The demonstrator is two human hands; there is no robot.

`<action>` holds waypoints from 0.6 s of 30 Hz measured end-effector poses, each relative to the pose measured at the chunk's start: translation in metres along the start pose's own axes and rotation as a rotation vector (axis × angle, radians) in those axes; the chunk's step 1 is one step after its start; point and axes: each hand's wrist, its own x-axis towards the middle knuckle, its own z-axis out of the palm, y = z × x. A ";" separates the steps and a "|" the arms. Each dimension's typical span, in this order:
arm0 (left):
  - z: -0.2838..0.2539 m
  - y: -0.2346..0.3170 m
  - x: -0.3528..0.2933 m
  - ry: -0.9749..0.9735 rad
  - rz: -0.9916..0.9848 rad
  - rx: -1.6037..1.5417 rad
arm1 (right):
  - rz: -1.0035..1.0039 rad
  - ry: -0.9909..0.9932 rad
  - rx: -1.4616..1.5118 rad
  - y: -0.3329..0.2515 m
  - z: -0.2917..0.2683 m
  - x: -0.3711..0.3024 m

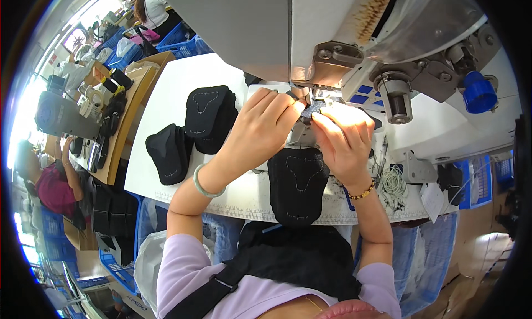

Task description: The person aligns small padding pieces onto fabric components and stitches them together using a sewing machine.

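Note:
Both hands meet beneath the head of a sewing machine [327, 69]. Its needle area is partly hidden by my fingers. My left hand [260, 122] is closed in a pinch, thumb tip beside a small grey speckled fabric piece [313, 108]; what it grips is hidden. On the other side, my right hand [344, 136] pinches that piece at its edge. Below them, near the table's front edge, lies a black fabric piece [299, 189] with a white stitched outline. To the left stand a stack of similar black pieces [208, 119] and a smaller pile [169, 152].
The white table [160, 108] has a ruler strip along its front edge. Pale cord [392, 183] lies coiled at the right. A blue knob [479, 92] juts from the machine. Blue crates [429, 258] stand below, and a person [55, 186] works at a left-hand bench.

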 end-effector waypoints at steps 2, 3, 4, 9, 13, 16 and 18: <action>-0.003 0.003 0.000 -0.052 -0.031 0.019 | -0.011 0.020 -0.023 0.001 0.002 0.001; -0.005 0.005 0.000 -0.104 -0.059 0.034 | -0.020 0.042 -0.049 0.002 0.003 0.002; -0.006 0.009 0.001 -0.105 -0.060 0.036 | -0.020 0.042 -0.048 0.003 0.003 0.002; -0.010 0.019 0.008 -0.137 0.023 0.263 | 0.061 0.029 -0.019 0.003 0.001 0.006; 0.001 -0.002 -0.003 -0.054 -0.124 -0.150 | 0.095 -0.005 -0.022 0.005 -0.001 0.004; 0.016 -0.032 -0.023 0.068 -0.109 -0.529 | 0.079 0.000 0.012 0.004 0.002 0.006; 0.014 -0.034 -0.022 0.054 -0.042 -0.499 | 0.079 0.021 0.041 0.008 0.005 0.001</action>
